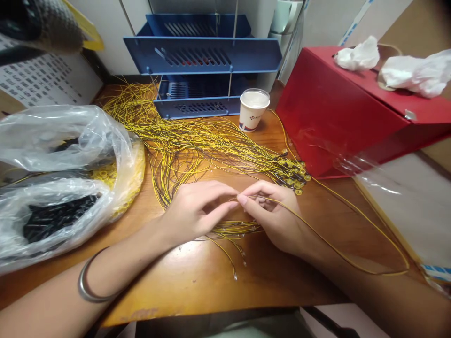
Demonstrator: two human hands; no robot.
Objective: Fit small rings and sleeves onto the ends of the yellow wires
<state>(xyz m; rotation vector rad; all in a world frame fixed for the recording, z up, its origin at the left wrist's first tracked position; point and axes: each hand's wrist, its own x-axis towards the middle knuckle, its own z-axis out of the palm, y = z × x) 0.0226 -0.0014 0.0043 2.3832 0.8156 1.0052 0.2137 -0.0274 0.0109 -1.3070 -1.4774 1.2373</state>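
**Thin wire met the fingertips on the near side of the paper cup**

The wooden table spread out around the paper cup. A red box stood to the cup's right, crumpled white tissue on its top, and a blue rack stood behind the cup and to its left. Well to the cup's left lay clear plastic bags, with small black parts and yellow ring-like pieces. A broad bundle of yellow and black wires stretched from the cup's left to a cluster of yellow fittings at its front right.

Nearer than the cup, the left hand was at its front left and the right hand at its front right, partly covering a smaller bunch of wires.

The right hand's fingers pinched the thin wire close to its end. That short end ran roughly sideways, pointing left at the left hand's fingers, which stood narrow around it; whether they gripped it, I could not tell. The right hand was the nearer to the wire's length, which crossed over it and looped out to the cup's front right.
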